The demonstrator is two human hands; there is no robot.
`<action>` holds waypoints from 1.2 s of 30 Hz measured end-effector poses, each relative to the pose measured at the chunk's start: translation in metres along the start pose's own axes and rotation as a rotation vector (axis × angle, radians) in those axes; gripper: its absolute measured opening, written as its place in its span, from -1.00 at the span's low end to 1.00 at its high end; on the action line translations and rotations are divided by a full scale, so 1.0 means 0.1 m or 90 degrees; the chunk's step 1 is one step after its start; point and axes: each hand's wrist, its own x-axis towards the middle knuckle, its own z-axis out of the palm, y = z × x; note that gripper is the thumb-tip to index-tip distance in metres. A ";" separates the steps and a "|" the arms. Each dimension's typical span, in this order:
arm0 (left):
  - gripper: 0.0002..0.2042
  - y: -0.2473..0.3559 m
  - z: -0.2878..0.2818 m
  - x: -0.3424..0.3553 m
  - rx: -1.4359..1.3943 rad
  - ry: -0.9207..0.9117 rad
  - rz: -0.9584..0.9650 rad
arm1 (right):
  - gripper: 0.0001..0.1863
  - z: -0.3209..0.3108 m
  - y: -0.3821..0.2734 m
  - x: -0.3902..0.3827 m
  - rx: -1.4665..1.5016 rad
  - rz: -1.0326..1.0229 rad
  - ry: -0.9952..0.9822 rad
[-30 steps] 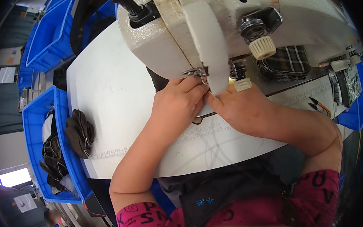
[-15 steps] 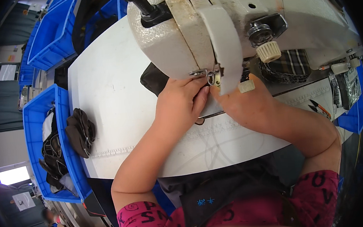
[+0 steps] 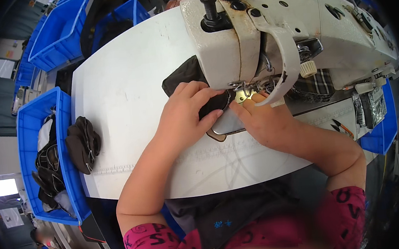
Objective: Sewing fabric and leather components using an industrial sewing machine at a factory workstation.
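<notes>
A dark fabric piece [image 3: 182,75] with a curved stitched edge lies under the head of a white sewing machine [image 3: 219,52]. My left hand [image 3: 182,116] is closed on it, fingers on top and thumb at its near edge. At the metal needle plate [image 3: 244,96], my right hand [image 3: 269,121] bends inward, its thumb tip at the fabric's right edge and its fingers drawn together. The machine's white guard [image 3: 288,61] partly covers those fingertips. A small brown tab [image 3: 217,135] shows below my left thumb.
Dark sewn pieces [image 3: 84,144] lie on the white table [image 3: 126,88] beside a blue bin [image 3: 71,158] of dark fabric. Plaid fabric [image 3: 316,86] sits under the machine arm. Orange-handled thread snips [image 3: 342,128] and plastic-wrapped packets [image 3: 371,106] are at the right.
The view has shifted, so the machine appears farther right and more of the needle area shows. My left hand now lies lower on the fabric, its fingers farther from the needle.
</notes>
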 end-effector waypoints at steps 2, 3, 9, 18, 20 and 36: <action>-0.55 -0.06 -0.08 -0.03 0.012 -0.022 0.017 | -0.40 0.00 0.00 0.00 -0.002 -0.004 -0.003; -0.52 -0.08 -0.12 -0.04 0.026 -0.050 0.030 | -0.39 0.00 -0.01 0.01 -0.005 0.000 -0.010; -0.47 -0.01 -0.25 0.09 -0.146 -0.265 -0.241 | -0.36 0.00 -0.02 0.01 0.005 0.019 -0.004; -0.51 -0.03 0.02 -0.04 -0.377 -0.058 -0.273 | -0.52 -0.12 -0.09 0.10 0.072 -0.027 0.029; -0.50 0.03 0.00 -0.03 -0.178 -0.021 -0.114 | -0.57 -0.11 -0.10 0.09 0.073 -0.034 0.082; -0.66 0.15 0.11 0.01 0.131 0.021 0.274 | -0.64 -0.05 -0.12 0.02 0.082 -0.070 0.139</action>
